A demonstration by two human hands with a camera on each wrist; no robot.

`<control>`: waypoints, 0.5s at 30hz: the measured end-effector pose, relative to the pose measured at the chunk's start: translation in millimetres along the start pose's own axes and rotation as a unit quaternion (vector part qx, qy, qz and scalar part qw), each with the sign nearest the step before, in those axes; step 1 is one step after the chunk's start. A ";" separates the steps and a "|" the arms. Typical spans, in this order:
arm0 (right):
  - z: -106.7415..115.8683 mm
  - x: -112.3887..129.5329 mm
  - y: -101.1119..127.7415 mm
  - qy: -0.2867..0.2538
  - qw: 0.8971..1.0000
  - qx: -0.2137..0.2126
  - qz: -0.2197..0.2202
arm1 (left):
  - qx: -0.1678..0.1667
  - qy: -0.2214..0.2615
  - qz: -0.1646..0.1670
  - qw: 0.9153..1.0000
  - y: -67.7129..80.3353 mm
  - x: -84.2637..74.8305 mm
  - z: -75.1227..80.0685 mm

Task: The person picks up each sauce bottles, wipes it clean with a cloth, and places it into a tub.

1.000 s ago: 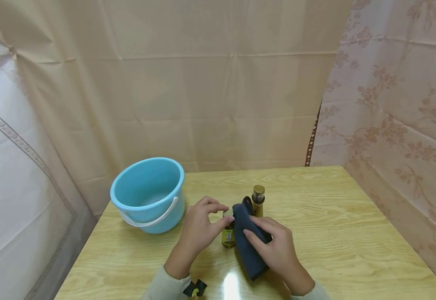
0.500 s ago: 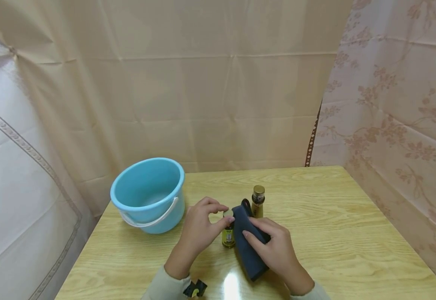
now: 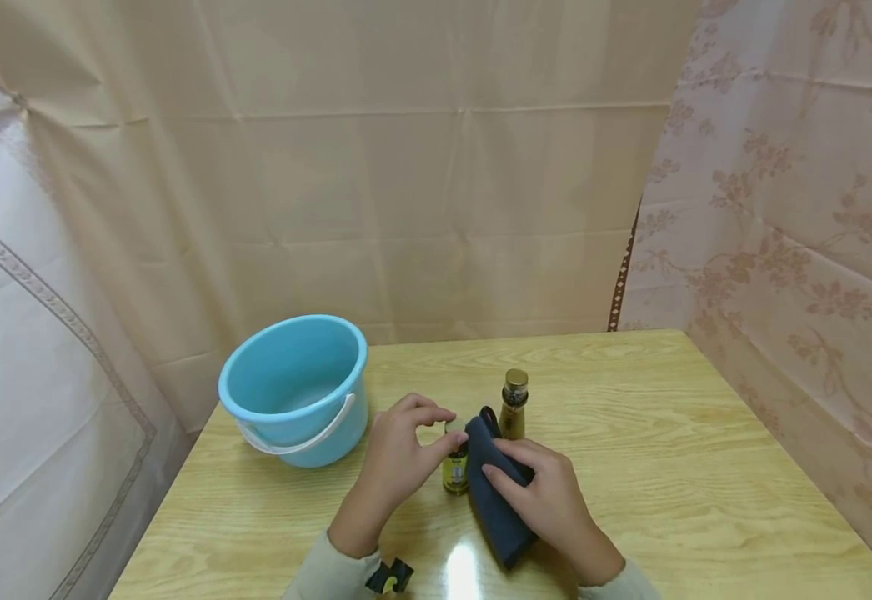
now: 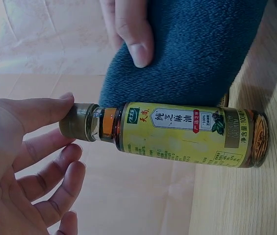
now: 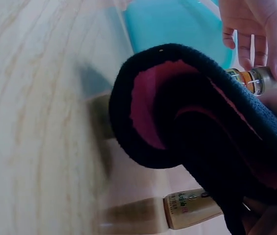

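Note:
My left hand pinches the cap of a small sesame oil bottle between thumb and finger; the other fingers are loosely bent beside it. The bottle stands upright on the table and has a yellow label. In my right hand is a folded dark blue towel, gripped between thumb and fingers. The towel lies along the bottle's right side, and its rolled fold with a pinkish inside shows in the right wrist view. Just behind the towel stands a second, gold-capped bottle, its lower part hidden.
A light blue bucket with a white handle stands at the left of the wooden table. Beige cloth hangs behind the table, and a flowered curtain hangs on the right.
My right hand and the towel have shifted slightly left and toward me, uncovering a bit more of the second bottle. My left hand keeps its place on the cap.

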State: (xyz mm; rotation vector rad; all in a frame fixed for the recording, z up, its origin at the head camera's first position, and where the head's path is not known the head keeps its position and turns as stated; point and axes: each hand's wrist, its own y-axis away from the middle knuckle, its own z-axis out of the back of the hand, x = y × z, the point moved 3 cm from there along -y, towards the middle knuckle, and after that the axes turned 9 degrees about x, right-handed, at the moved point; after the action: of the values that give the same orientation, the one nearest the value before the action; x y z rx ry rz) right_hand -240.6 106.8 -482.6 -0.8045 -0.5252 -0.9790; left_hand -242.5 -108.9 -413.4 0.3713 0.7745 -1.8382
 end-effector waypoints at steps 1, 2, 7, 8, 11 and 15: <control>-0.4 -0.3 -0.3 0.002 1.000 0.005 -0.008 | 0.000 0.000 0.000 1.000 -0.1 0.2 0.1; -0.9 -0.9 -0.5 0.003 1.000 0.011 -0.021 | 0.000 0.000 0.000 1.000 -0.1 0.3 0.1; -3.8 -4.1 -0.5 0.007 0.997 0.041 -0.072 | 0.000 -0.001 0.002 1.000 0.0 -0.1 0.4; -4.4 -4.7 -0.5 0.010 0.996 0.046 -0.079 | 0.000 0.001 0.003 1.000 0.1 -0.2 0.4; -6.1 -6.5 -0.6 0.014 0.994 0.059 -0.092 | 0.002 0.004 0.003 1.000 0.1 -0.2 0.5; -7.4 -8.3 -0.9 0.018 0.992 0.071 -0.102 | 0.005 0.004 0.002 1.000 0.1 -0.1 0.8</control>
State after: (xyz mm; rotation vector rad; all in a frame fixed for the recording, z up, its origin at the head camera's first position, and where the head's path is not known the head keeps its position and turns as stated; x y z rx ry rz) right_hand -245.1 105.0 -492.6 -0.6123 -0.6483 -1.1290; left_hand -242.3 -109.3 -412.8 0.3860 0.7693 -1.8386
